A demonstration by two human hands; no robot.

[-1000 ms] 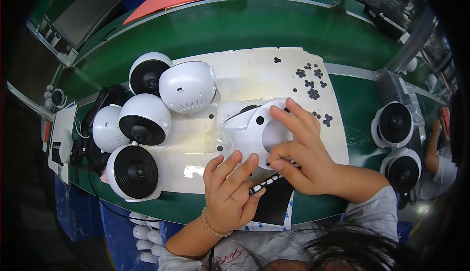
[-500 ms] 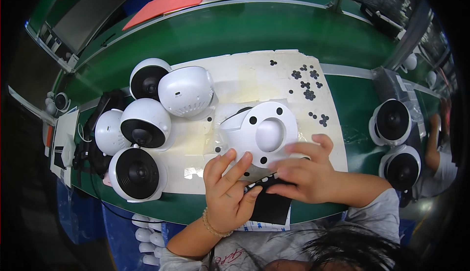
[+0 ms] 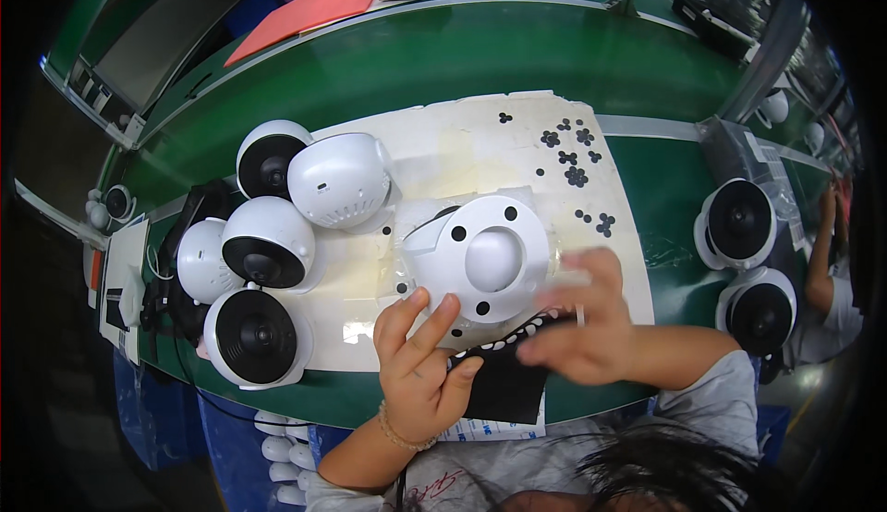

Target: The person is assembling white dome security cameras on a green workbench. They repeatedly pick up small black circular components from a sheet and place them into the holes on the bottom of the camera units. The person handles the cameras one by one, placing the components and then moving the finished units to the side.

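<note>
Left grip (image 3: pixel 416 378): black sheet (image 3: pixel 506 387) is pinched, probably held near white camera (image 3: pixel 530 267) for reach; right grip (image 3: pixel 591 332) blurred, state unclear.

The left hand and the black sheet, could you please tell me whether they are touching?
Touching: in the head view, the left hand has its thumb over the black sheet's upper left corner.

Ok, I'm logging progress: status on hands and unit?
Left hand holding black sheet; right hand blurred, hold unclear. White unit base up, three black dots showing. Central recess uncovered.
</note>
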